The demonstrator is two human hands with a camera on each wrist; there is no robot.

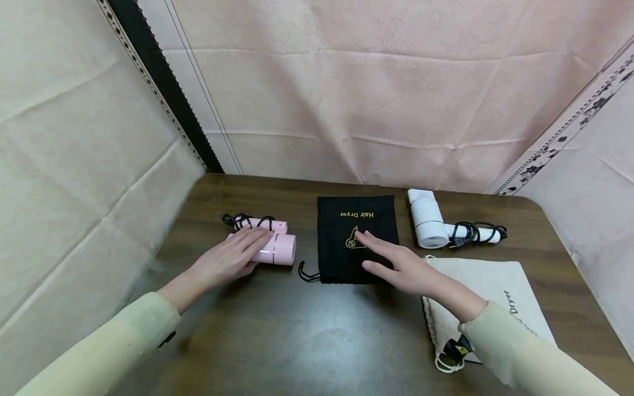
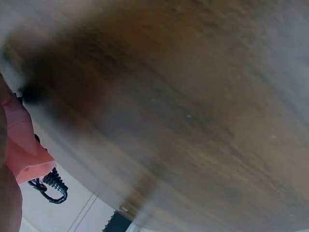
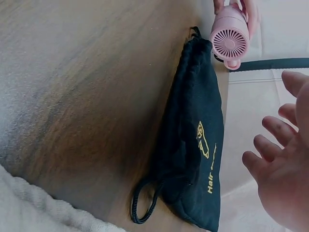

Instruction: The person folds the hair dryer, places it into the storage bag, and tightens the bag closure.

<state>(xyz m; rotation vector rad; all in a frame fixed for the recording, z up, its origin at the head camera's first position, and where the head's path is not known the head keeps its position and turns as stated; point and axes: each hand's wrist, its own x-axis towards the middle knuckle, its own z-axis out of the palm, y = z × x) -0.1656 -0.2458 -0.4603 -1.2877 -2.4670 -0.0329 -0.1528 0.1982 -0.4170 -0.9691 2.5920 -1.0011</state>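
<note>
Pink, likely slick, best held by its barrel (image 1: 283, 251), a hair dryer (image 1: 277, 247) sits gripped in the left hand (image 1: 231, 257) toward the counter's (image 1: 267, 341) left edge, right hand (image 1: 400, 267) spread.

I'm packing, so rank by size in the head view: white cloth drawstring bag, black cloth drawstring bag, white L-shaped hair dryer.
1. White bag (partly hidden, nearer camera)
2. Black bag
3. White hair dryer

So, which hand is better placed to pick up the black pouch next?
Probably the right hand: it hovers empty over the black pouch, while the left hand holds the pink hair dryer.
</note>
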